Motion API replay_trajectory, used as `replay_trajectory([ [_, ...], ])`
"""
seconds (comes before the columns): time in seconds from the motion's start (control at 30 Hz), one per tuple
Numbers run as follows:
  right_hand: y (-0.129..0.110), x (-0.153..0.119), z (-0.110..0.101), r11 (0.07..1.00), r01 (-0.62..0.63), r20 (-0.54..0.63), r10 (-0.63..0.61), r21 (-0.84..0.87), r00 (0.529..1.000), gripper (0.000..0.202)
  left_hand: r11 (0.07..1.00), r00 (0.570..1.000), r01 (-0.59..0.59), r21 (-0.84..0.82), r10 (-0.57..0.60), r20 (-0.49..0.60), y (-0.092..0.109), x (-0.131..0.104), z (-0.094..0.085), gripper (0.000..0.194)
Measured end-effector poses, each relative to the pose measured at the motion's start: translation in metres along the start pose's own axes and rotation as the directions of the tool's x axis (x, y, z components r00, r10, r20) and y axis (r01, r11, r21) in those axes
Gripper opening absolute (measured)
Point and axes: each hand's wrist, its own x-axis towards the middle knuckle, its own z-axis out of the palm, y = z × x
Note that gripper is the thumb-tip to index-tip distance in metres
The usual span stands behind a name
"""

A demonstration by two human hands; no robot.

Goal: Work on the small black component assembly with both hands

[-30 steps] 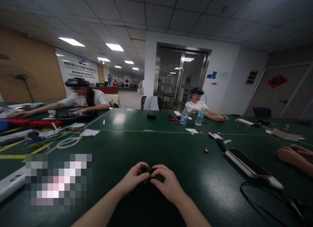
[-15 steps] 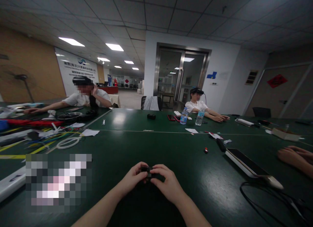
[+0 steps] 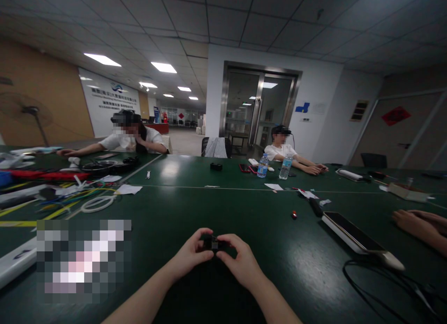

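Note:
Between my two hands is a small dark, boxy object (image 3: 214, 244) with a greyish face turned towards me; its exact kind is too small and dim to make out. Thumb and fingers of my left hand (image 3: 193, 252) pinch it from the left. From the right, my right hand (image 3: 240, 259) grips it the same way, thumb below and fingers above. Both hands are just over the dark green table (image 3: 167, 212) near its front edge, and the fingertips hide parts of the object.
A small red-and-silver item (image 3: 294, 215) lies to the right, before a white device with a dark screen (image 3: 358, 233). Black cables (image 3: 370, 291) trail at lower right. Two water bottles (image 3: 285, 167) stand farther back. Cables and strips crowd the left. Another person's hands (image 3: 419, 224) rest at far right.
My fingers have shifted on the dark object, with the thumbs lower, and its greyish face shows more. The person at far left has leaned forward and to the right.

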Motion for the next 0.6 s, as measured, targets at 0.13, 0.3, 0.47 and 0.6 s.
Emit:
replay_trajectory([
  [0.13,0.0023,-0.0003,0.0002,0.999,0.043,-0.002,-0.043,0.012,0.999,0.021,1.000,1.000,0.004,0.023,-0.003,-0.016,-0.0012,0.0026,0.0000,0.040],
  [0.3,0.0054,0.0005,0.0007,0.998,0.052,0.019,-0.052,0.020,0.998,0.018,1.000,1.000,-0.001,0.025,0.002,-0.027,-0.0001,0.0042,0.0017,0.038],
  [0.47,0.0046,0.0006,0.0000,0.999,0.031,0.025,-0.032,0.033,0.999,0.018,0.999,0.999,-0.040,-0.016,0.040,0.008,0.0007,0.0019,0.0010,0.037],
  [0.6,0.0045,0.0007,0.0005,0.999,0.031,0.024,-0.032,0.030,0.999,0.019,0.998,0.999,-0.047,-0.043,0.048,0.024,0.0020,-0.0002,0.0004,0.038],
])
